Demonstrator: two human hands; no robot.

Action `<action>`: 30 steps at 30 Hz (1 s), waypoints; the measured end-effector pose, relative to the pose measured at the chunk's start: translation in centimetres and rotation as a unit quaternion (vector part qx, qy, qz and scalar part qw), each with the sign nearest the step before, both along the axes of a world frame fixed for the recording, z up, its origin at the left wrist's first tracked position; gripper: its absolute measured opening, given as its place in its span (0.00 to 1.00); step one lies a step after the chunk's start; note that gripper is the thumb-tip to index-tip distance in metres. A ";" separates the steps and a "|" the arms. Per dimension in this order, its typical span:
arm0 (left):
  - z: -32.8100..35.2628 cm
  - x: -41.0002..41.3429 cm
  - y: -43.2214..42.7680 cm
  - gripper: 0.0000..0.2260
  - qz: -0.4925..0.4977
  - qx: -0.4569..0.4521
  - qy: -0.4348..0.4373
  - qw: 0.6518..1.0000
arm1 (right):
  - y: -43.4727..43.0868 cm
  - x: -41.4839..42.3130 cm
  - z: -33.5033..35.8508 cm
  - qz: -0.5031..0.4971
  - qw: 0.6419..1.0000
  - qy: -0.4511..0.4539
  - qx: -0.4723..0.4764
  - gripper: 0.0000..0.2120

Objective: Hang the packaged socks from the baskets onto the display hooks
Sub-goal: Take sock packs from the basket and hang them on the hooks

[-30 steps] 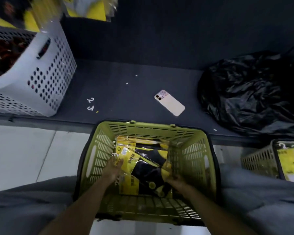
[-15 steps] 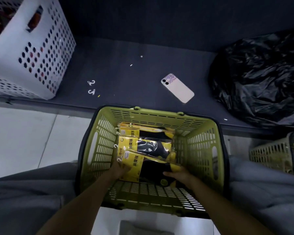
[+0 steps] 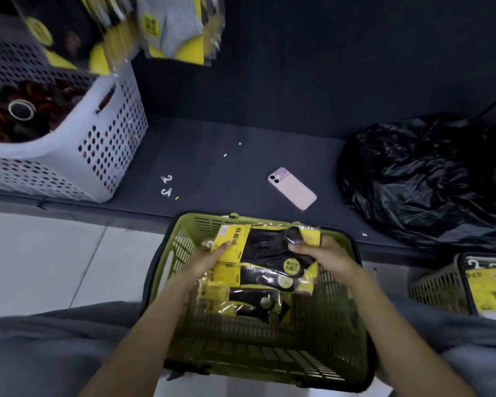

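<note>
A green basket [image 3: 344, 333] stands on the floor between my knees. Inside it lie several yellow-and-black sock packs [image 3: 258, 303]. Above them I hold one sock pack [image 3: 265, 246] lifted over the basket's far rim. My left hand [image 3: 205, 260] pinches its yellow left end, near the white hook. My right hand [image 3: 320, 255] grips its right end. Sock packs [image 3: 169, 27] hang from display hooks at the top left; the hooks themselves are out of view.
A white perforated basket [image 3: 98, 144] with dark items sits on the dark shelf base at left. A pink phone [image 3: 292, 188] and two loose white hooks [image 3: 166, 185] lie on that base. A black plastic bag [image 3: 424, 179] fills the right. Another green basket [image 3: 438, 285] with packs stands at the right edge.
Both hands have lifted one sock pack up out of the pile to the basket's far rim. The view has tilted up, bringing the hanging packs into sight.
</note>
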State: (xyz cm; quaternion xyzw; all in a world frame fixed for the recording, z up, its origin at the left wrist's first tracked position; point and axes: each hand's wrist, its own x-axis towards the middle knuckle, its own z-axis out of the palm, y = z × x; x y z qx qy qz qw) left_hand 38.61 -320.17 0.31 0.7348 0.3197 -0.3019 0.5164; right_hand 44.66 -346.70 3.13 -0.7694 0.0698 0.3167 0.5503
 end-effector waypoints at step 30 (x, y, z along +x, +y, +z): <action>25.6 3.6 4.8 0.26 0.240 -0.124 -0.518 0.811 | 12.2 1.5 20.9 0.076 0.959 -0.109 0.250 0.25</action>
